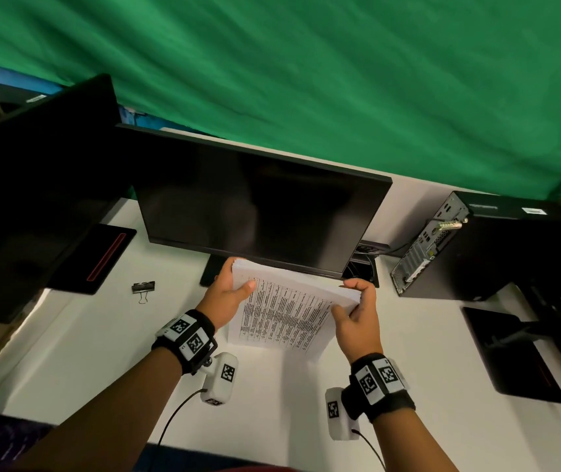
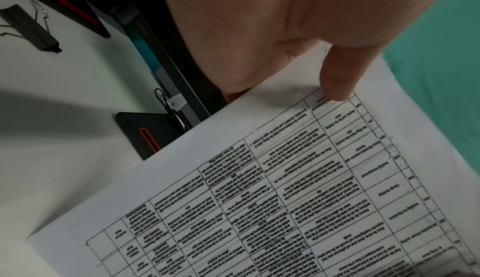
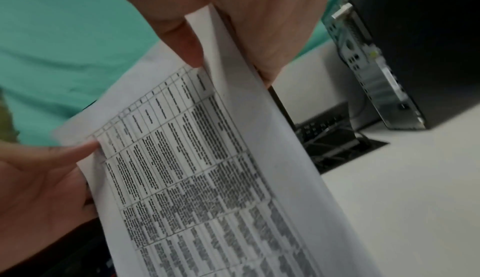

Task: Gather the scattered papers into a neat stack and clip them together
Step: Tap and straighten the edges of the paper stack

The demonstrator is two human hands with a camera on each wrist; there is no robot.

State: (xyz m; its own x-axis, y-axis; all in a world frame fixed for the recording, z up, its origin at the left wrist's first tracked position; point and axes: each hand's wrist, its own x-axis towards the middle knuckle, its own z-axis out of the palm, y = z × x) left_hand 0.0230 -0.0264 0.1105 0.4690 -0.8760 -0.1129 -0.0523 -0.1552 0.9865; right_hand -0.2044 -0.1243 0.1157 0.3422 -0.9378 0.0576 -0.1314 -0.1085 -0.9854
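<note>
A stack of printed papers [image 1: 285, 311] with a table of text stands tilted on its lower edge on the white desk [image 1: 102, 352], just in front of the middle monitor. My left hand [image 1: 229, 294] grips its upper left corner, thumb on the printed face [image 2: 337, 80]. My right hand [image 1: 357, 308] grips the upper right corner, thumb on the front [image 3: 187, 41] and fingers behind. A black binder clip [image 1: 143, 288] lies on the desk to the left of my left hand, untouched; it also shows in the left wrist view [image 2: 31, 29].
A dark monitor [image 1: 258, 206] stands right behind the papers, a second one [image 1: 33, 185] at the left. A black computer tower [image 1: 476, 247] stands at the right, a cable opening [image 1: 364, 267] beside it. Black stand bases [image 1: 510, 356] lie at both sides. A green cloth [image 1: 306, 63] hangs behind.
</note>
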